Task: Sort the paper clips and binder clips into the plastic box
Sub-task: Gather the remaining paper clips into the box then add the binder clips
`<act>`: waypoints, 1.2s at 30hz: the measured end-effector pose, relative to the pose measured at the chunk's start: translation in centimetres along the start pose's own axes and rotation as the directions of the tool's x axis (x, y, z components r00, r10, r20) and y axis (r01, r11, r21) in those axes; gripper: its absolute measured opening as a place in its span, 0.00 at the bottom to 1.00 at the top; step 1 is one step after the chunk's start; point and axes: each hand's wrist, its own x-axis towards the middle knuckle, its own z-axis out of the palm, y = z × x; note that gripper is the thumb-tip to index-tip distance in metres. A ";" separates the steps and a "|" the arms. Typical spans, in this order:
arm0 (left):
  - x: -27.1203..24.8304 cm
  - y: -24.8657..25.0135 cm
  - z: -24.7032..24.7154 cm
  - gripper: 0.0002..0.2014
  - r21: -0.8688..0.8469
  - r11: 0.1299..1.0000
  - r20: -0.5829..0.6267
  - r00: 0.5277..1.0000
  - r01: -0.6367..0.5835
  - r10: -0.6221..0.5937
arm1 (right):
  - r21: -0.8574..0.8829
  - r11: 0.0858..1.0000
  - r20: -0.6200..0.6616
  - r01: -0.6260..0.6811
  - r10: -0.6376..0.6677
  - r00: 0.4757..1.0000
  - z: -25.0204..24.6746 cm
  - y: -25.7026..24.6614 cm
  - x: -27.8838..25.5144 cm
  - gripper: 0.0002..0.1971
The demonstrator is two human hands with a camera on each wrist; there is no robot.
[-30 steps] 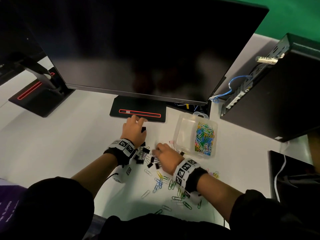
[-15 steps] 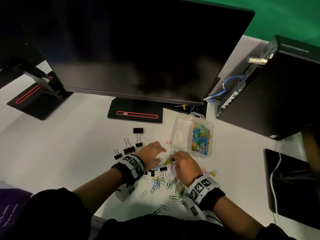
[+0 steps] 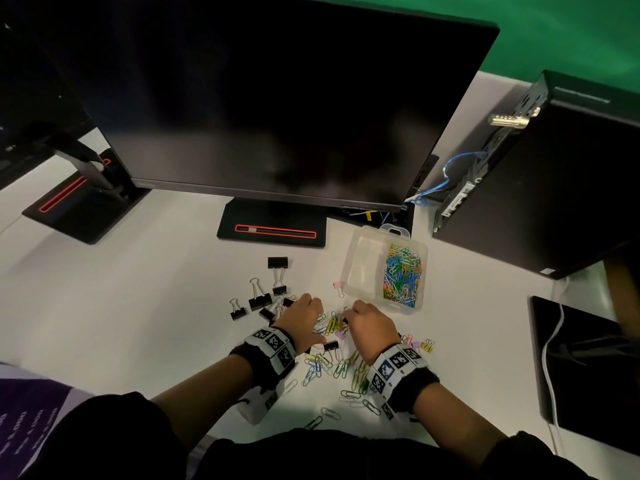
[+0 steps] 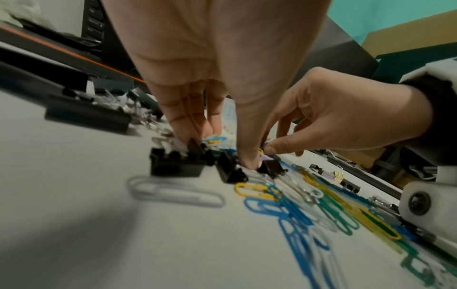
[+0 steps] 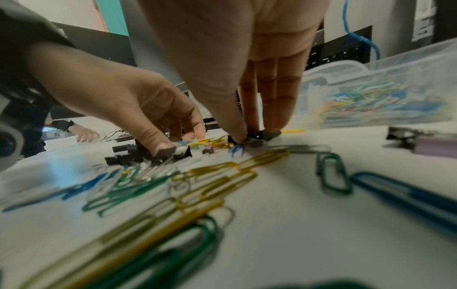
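Paper clips [image 3: 332,325] lie between both hands, each grip pinching small clips

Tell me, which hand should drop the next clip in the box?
Probably the right hand. It sits nearer the plastic box, which lies just ahead of it and to its right, while the left hand is on the far side of the clip pile.

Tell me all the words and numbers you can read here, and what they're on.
Nothing here can be read for sure.
White print on the purple cloth: too blurred to read.
Tiny white labels on the black port panel: too small to read.
Wristbands: black-and-white square patterns, no words.
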 end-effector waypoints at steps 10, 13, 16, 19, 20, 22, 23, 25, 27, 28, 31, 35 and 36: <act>0.4 0.7 0.2 0.13 0.045 0.999 0.020 1.000 -0.008 0.007 | 0.346 0.938 -0.129 0.001 0.047 0.991 -0.4 1.0 -0.2 0.13; 0.5 0.9 0.2 0.13 0.144 0.989 0.035 0.999 -0.034 0.029 | 0.383 0.923 -0.145 0.033 0.024 0.989 -0.9 0.5 0.3 0.14; 0.6 1.0 0.1 0.14 0.213 0.977 0.045 0.999 -0.030 0.021 | 0.365 0.929 -0.105 0.059 -0.021 0.994 -1.1 -0.2 1.3 0.18; 0.6 0.6 -0.1 0.15 0.303 0.952 0.048 0.998 -0.042 0.029 | 0.304 0.951 -0.014 0.062 -0.061 0.998 -1.2 -0.6 1.9 0.23; 0.5 0.4 -0.3 0.15 0.336 0.941 0.050 0.998 -0.047 0.032 | 0.296 0.952 0.004 0.075 -0.080 0.997 -1.2 -0.7 1.9 0.24; 0.5 0.0 -0.5 0.14 0.379 0.925 0.065 0.998 -0.042 0.019 | 0.277 0.952 0.039 0.131 -0.147 0.988 -1.3 -0.7 1.8 0.26; 0.6 -0.2 -0.6 0.14 0.398 0.917 0.078 0.997 -0.039 0.008 | 0.257 0.952 0.061 0.165 -0.186 0.981 -1.2 -0.7 1.6 0.28; 0.7 -0.3 -0.9 0.15 0.429 0.903 0.103 0.995 -0.036 -0.009 | 0.206 0.955 0.093 0.212 -0.235 0.968 -1.1 -0.5 1.4 0.30; 0.8 -0.2 -1.1 0.15 0.459 0.887 0.130 0.992 -0.059 -0.002 | 0.171 0.955 0.102 0.241 -0.260 0.960 -1.1 -0.3 1.5 0.30; 0.8 -0.1 -1.3 0.14 0.480 0.873 0.140 0.990 -0.082 0.016 | 0.165 0.954 0.108 0.251 -0.270 0.957 -1.2 -0.2 1.5 0.28; 0.8 -0.1 -1.5 0.13 0.503 0.856 0.160 0.986 -0.119 0.043 | 0.167 0.951 0.129 0.261 -0.283 0.950 -1.6 0.0 1.5 0.22; 0.8 -0.5 -1.5 0.12 0.441 0.890 0.145 0.988 -0.112 0.053 | 0.193 0.960 0.127 0.202 -0.229 0.965 -1.7 0.1 1.3 0.11; 0.8 -0.5 -1.5 0.12 0.414 0.904 0.141 0.989 -0.106 0.051 | 0.213 0.960 0.123 0.184 -0.213 0.969 -1.7 0.2 1.3 0.10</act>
